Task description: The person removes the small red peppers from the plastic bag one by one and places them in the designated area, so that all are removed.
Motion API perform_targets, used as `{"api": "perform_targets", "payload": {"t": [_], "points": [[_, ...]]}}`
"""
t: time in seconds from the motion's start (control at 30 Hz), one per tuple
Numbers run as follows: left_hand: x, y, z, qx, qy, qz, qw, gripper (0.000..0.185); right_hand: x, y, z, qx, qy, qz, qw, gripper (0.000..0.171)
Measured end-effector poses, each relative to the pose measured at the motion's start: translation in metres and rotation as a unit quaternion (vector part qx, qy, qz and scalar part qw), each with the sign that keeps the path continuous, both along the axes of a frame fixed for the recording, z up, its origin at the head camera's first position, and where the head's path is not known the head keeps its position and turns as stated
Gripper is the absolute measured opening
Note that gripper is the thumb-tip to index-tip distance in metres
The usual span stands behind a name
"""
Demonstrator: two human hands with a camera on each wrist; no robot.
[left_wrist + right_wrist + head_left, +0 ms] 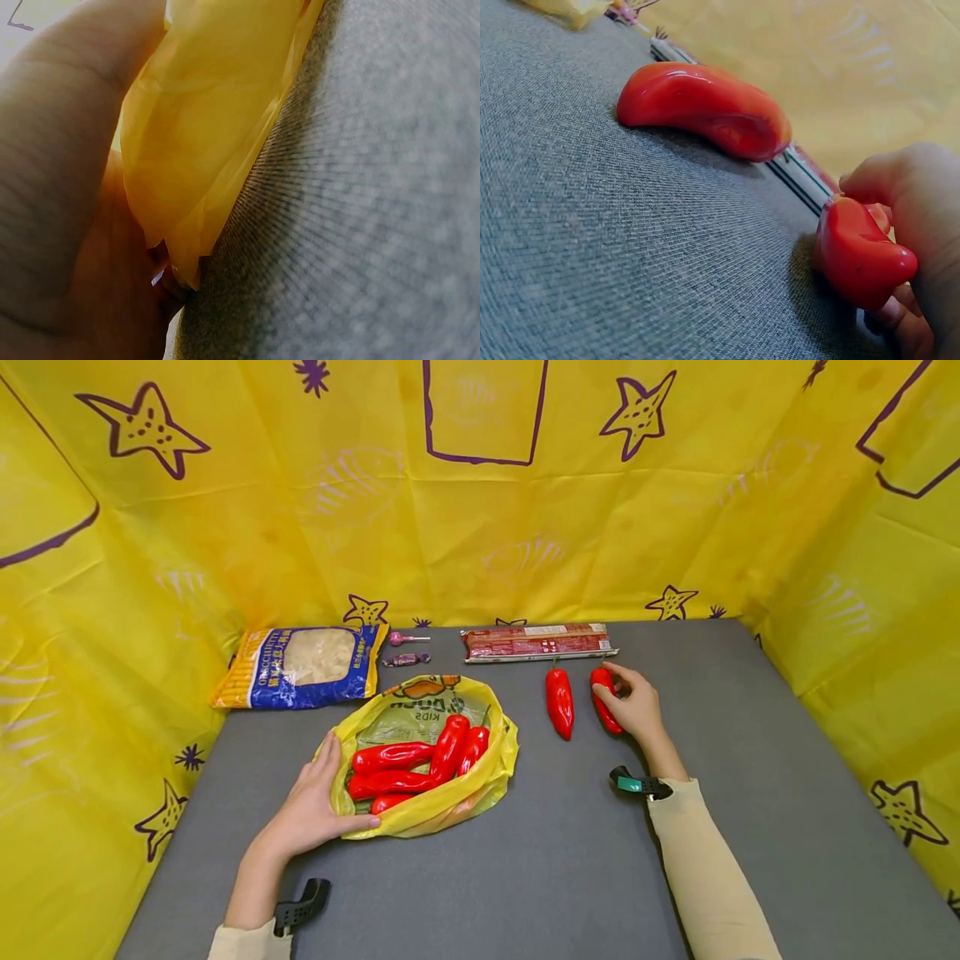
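My left hand rests against the left side of a yellow plastic bag, thumb straight along its near rim and straight fingers at its left edge. Several glossy red peppers lie inside the wide mouth of the bag. On the right, my right hand pinches a red pepper between thumb and fingers, low over the grey table. Another red pepper lies just left of it, stem pointing away. In the right wrist view the gripped pepper has its tip toward the camera.
Behind the peppers lies a long red packet. A blue and yellow food bag sits at the back left, with a lollipop and a purple wrapped candy beside it. Yellow patterned cloth walls the grey table.
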State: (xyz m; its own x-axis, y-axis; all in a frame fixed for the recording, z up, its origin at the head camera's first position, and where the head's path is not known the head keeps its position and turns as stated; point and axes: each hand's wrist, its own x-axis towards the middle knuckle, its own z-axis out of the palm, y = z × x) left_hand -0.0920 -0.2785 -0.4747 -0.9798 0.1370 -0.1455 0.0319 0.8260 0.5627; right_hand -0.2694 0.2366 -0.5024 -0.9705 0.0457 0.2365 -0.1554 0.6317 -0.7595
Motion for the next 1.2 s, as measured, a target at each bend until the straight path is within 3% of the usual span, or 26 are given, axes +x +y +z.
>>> {"api": "perform_targets", "payload": {"t": [0.47,0.77,0.93,1.2], "points": [[0.001,0.000,-0.004,0.008,0.009,-0.001,0.9999,0.148,-0.002,0.000,0.001,-0.016,0.008,0.005,1.000,0.054],[0.000,-0.003,-0.006,0.007,0.007,-0.002,1.0000,0.148,0.000,0.000,0.005,-0.035,0.059,-0.029,0.997,0.048],[0.001,-0.003,-0.004,0.002,0.007,-0.002,1.0000,0.148,0.004,-0.008,0.022,-0.033,0.085,-0.022,0.996,0.047],[0.000,-0.002,-0.004,0.009,0.014,-0.008,0.9998,0.147,0.010,-0.038,0.061,-0.032,0.115,0.044,0.992,0.047]]}}
